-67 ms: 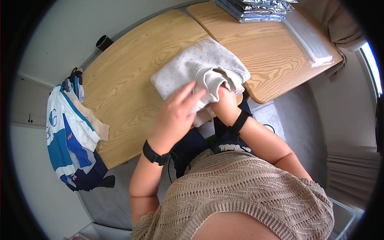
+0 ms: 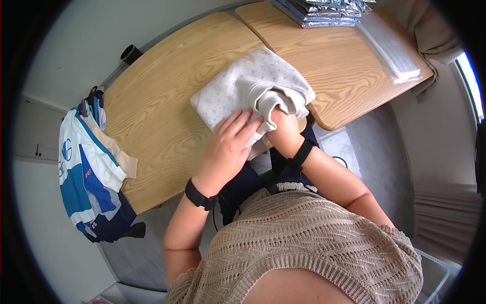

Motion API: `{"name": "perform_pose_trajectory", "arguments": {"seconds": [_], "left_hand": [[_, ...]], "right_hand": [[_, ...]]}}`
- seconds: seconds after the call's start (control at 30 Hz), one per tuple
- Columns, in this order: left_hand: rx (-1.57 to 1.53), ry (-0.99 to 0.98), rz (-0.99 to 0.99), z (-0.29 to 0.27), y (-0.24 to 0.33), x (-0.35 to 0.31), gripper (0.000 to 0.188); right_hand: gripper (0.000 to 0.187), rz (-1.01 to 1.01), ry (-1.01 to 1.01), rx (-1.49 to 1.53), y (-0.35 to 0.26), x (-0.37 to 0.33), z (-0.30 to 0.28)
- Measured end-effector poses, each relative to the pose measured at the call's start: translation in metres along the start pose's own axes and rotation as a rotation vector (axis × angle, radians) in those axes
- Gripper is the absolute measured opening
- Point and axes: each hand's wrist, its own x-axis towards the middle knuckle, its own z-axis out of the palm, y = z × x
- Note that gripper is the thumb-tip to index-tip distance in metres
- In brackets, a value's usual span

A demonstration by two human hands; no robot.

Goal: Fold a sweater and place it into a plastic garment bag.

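A folded pale garment (image 2: 243, 76) with a faint small print lies at the near edge of the wooden table. Its ribbed white collar (image 2: 276, 99) bunches up toward me. My left hand (image 2: 228, 147) rests on the garment's near left part, fingers stretched out and slightly spread. My right hand (image 2: 283, 131) reaches into the cloth beside the collar; its fingers are hidden under the fabric, so their grip does not show. Both wrists wear black bands.
Garments on hangers (image 2: 93, 172) hang at the table's left end. A black cup-like object (image 2: 131, 54) stands by the wall. Silvery plastic-wrapped packages (image 2: 324, 15) are stacked at the far right, beside a pile of clear plastic bags (image 2: 392, 55). A seam divides the wooden tabletop (image 2: 162, 91).
My left hand has come down onto the garment, moving slightly right, its fingers now lying on the cloth. My right hand stays in nearly the same place.
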Motion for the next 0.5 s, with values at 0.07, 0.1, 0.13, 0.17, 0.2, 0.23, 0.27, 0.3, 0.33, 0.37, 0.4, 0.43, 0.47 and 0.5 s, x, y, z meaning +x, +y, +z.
{"name": "perform_pose_trajectory", "arguments": {"seconds": [0.07,0.1,0.13,0.17,0.2,0.23,0.27,0.3,0.33,0.37,0.4,0.43,0.47,0.5], "left_hand": [[0.054,-0.037,-0.016,0.005,-0.003,-0.005,0.055],[0.108,-0.071,-0.034,0.005,-0.004,-0.007,0.055],[0.108,-0.07,-0.036,0.004,-0.005,-0.009,0.055],[0.087,-0.095,-0.041,0.003,-0.007,-0.011,0.055],[0.066,-0.12,-0.047,0.002,-0.009,-0.012,0.055],[0.062,-0.117,-0.055,0.004,-0.009,-0.014,0.055],[0.059,-0.12,-0.053,0.004,-0.009,-0.015,0.055],[0.057,-0.124,-0.052,0.004,-0.01,-0.017,0.055],[0.051,-0.124,-0.046,0.005,-0.01,-0.015,0.055],[0.043,-0.126,-0.045,0.007,-0.013,-0.015,0.055],[0.037,-0.129,-0.044,0.008,-0.013,-0.016,0.056],[0.037,-0.131,-0.039,0.008,-0.013,-0.015,0.056],[0.037,-0.134,-0.041,0.008,-0.013,-0.015,0.054],[0.038,-0.138,-0.042,0.007,-0.013,-0.014,0.053]], "right_hand": [[0.026,0.039,-0.22,-0.216,0.001,-0.003,-0.002],[0.026,0.042,-0.219,-0.219,0.002,-0.006,-0.006],[0.024,0.096,-0.265,-0.124,0.002,-0.008,-0.011],[0.023,0.151,-0.311,-0.028,0.001,-0.011,-0.019],[0.021,0.206,-0.357,0.067,-0.001,-0.013,-0.027],[0.019,0.135,-0.213,0.215,-0.008,-0.011,-0.041],[0.02,0.19,-0.182,0.187,-0.007,-0.014,-0.052],[0.017,0.248,-0.18,0.118,-0.006,-0.015,-0.072],[0.016,0.428,-0.01,0.207,0.005,-0.022,-0.081],[0.014,0.457,0.091,0.16,0.013,-0.018,-0.091],[0.013,0.484,0.192,0.114,0.021,-0.009,-0.096],[0.014,0.443,0.249,0.186,0.028,0.0,-0.091],[0.019,0.4,0.306,0.257,0.036,0.009,-0.084],[0.028,0.432,0.244,0.269,0.047,0.012,-0.079]]}}
